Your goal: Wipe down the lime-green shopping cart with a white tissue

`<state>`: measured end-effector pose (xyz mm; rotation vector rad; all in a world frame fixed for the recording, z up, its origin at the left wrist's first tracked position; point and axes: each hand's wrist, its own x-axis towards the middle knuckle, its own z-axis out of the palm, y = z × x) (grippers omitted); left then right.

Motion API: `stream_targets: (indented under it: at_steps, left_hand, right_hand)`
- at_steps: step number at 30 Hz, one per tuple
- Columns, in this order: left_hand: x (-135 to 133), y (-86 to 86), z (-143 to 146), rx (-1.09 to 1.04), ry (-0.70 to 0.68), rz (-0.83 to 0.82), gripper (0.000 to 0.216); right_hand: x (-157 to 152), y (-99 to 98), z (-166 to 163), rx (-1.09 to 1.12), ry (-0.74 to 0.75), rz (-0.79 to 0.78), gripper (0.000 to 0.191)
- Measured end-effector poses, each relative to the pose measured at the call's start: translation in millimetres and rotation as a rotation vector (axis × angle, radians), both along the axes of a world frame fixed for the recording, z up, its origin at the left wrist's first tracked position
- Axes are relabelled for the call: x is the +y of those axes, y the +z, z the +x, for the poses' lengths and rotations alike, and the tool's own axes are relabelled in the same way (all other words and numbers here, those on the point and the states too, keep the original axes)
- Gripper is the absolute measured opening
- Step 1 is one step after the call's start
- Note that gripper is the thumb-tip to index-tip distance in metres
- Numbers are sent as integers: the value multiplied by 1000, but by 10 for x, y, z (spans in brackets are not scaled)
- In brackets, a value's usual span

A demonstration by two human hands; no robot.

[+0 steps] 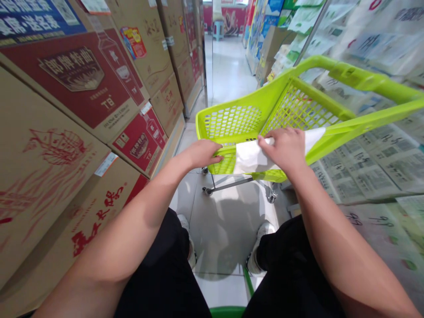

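A lime-green plastic shopping cart (236, 105) with perforated basket sides stands crosswise before me, its handle toward the right. At the basket's near left corner, my left hand (206, 153) is closed on the rim, fingers over the top and thumb outside. Farther right along the same rim, my right hand (286, 146) is closed on a white cloth (251, 158). The cloth drapes over the rim and down the outer side, and part of it shows to the right of the hand. My right fingertips are partly hidden behind the rim.
Stacked cardboard cartons (69, 84) line the left side. Packaged paper goods (367, 163) are piled close on the right. The cart's wheels (207, 191) rest on the tiled floor (225, 229) ahead of my shoes. A green stool edge (228, 312) shows between my legs.
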<state>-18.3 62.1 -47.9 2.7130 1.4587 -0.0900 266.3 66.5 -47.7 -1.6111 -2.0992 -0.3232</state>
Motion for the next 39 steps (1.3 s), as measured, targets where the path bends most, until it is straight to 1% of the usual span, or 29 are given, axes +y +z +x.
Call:
stream_targets:
  at_steps: [2, 3, 5, 9, 11, 13, 17, 19, 21, 24, 26, 28, 32, 34, 36, 39]
  left_hand:
    - [-15, -17, 14, -3, -16, 15, 35]
    - [-27, -26, 30, -5, -23, 27, 36]
    - [-53, -38, 69, -8, -19, 54, 37]
    - [-66, -28, 99, -37, -12, 61, 32]
    - [-49, -10, 73, -47, -25, 38, 30]
    - [-27, 5, 37, -35, -28, 17, 30]
    - [-6, 2, 16, 1, -19, 20, 30]
    - [-13, -14, 38, 3, -16, 35, 31]
    - [-25, -29, 64, -2, -13, 42, 31]
    - [-32, -38, 73, -45, -36, 33, 28]
    - [-25, -35, 55, -70, -53, 23, 28]
    - [-14, -30, 31, -62, -50, 17, 29]
    - [-10, -29, 28, -19, -37, 12, 31]
    - [-25, -33, 55, -11, -30, 28, 32]
    - [-46, -31, 89, -7, -21, 48, 32]
    - [-75, -8, 118, -21, -23, 53, 32]
  right_hand:
    - [74, 9, 142, 16, -70, 42, 45]
    - [76, 0, 157, 17, -89, 60, 46]
    - [13, -39, 62, 9, -78, 73, 47]
    - [-201, -125, -335, -3, 106, 6, 44]
    - [-211, -122, -392, 9, 163, -23, 42]
    - [-121, -86, -277, 22, 116, -16, 41]
    - [110, -19, 123, 18, -103, 62, 43]
    - [103, -28, 146, 1, -121, 91, 43]
    - [-6, -66, -16, -42, -42, 82, 45]
    - [-217, -122, -380, -118, 145, 28, 47]
    - [-270, -122, -498, -139, 207, 1, 47]
    - [-211, -89, -434, -137, 179, -17, 46]
    - [54, -4, -30, -80, -59, -8, 48]
    - [116, 12, 66, -60, -131, -5, 50]
    - [80, 5, 12, -76, -106, -15, 51]
    - [-77, -13, -208, -134, 33, -39, 51]
